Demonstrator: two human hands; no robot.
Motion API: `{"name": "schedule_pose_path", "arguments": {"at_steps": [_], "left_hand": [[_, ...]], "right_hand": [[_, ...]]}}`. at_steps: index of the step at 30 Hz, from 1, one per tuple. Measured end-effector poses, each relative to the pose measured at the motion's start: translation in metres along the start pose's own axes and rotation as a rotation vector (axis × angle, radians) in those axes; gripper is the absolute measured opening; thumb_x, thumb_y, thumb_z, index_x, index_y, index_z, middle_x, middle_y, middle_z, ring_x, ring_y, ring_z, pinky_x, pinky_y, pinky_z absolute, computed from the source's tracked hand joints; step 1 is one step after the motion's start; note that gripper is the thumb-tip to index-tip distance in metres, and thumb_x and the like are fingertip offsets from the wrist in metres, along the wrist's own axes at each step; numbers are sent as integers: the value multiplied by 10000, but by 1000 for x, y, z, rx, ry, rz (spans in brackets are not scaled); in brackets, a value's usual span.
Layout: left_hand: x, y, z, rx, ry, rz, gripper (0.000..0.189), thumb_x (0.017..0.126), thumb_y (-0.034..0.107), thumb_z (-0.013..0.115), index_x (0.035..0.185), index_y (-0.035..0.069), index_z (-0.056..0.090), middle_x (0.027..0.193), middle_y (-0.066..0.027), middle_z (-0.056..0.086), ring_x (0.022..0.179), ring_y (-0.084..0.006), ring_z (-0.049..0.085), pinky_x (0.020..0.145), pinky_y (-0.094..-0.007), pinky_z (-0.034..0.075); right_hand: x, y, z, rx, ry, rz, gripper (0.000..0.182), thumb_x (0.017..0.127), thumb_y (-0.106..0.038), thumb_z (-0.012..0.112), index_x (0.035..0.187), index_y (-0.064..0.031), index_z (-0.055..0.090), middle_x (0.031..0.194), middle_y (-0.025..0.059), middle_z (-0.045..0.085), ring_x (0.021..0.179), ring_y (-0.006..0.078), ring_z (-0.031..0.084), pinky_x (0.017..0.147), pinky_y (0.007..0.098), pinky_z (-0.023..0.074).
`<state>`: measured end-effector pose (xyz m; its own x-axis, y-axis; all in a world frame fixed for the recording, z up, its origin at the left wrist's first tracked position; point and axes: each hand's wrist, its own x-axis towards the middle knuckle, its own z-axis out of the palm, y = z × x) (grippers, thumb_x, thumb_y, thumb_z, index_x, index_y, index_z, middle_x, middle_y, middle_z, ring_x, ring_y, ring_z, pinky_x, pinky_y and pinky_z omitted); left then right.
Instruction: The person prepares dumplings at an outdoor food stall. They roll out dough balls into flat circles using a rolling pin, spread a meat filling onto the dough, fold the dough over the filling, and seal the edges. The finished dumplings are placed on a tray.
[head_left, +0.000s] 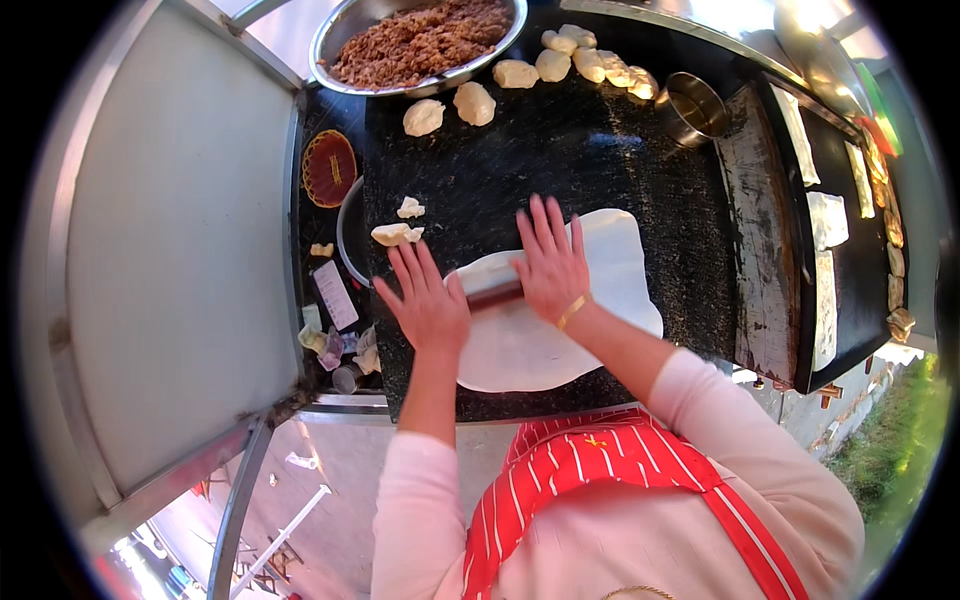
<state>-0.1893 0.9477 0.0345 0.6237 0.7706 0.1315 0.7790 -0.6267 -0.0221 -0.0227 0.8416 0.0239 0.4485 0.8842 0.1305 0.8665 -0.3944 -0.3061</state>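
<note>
A thin sheet of dough lies on the black speckled worktop, with a dark rolling pin across it. My left hand rests flat over the pin's left part, fingers spread, at the dough's left edge. Over the pin's right part is my right hand, palm down and fingers extended, a gold bracelet at its wrist. Neither hand's fingers are wrapped round the pin; its ends are hidden under them. Just beyond my left fingertips lies a torn dough piece, and a smaller dough scrap sits behind it.
Several dough lumps line the back beside a steel bowl of minced filling. A metal pot with liquid stands back right. A griddle bearing dough strips is at right; a woven basket and a metal-framed panel are at left.
</note>
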Motion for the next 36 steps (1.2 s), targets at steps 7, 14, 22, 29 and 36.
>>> {"name": "schedule_pose_path", "arguments": {"at_steps": [7,14,22,29,36], "left_hand": [[33,-14,7,8,-27,72,716,977,392,518,1561,33,312,1666,-162,211,1550,-307,169,1208,-625,55],[96,-30,9,-16,121,14,691,1006,368,469,1586,61,252,1684,-130,155,1560,-296,124,1211,-620,50],[9,-21,-26,133,-219,27,675,996,285,469,1592,68,239,1694,-121,119,1567,-284,100,1214,-620,32],[-5,-34,-2,-25,-89,89,655,1009,339,462,1571,47,294,1664,-123,232,1556,-257,158,1214,-625,20],[-107,-43,-26,-80,-118,126,591,998,319,491,1511,38,404,1606,-124,360,1534,-306,220,1206,-639,51]], "right_hand": [[-4,-2,5,-9,-157,3,612,1016,-336,485,1549,-71,342,1662,145,204,1544,327,149,1208,583,142],[84,-12,8,26,80,27,594,1005,-296,507,1530,-64,355,1639,181,243,1527,359,193,1205,571,173],[-4,-25,-8,49,-213,38,642,1023,-364,454,1565,-57,298,1660,176,197,1556,327,114,1231,555,96],[-13,-28,11,3,-235,62,630,1054,-392,372,1583,-66,261,1673,143,183,1557,314,108,1241,529,90],[-106,-53,3,32,-197,-59,576,1037,-349,420,1521,-39,379,1616,175,314,1525,342,220,1234,529,156]]}}
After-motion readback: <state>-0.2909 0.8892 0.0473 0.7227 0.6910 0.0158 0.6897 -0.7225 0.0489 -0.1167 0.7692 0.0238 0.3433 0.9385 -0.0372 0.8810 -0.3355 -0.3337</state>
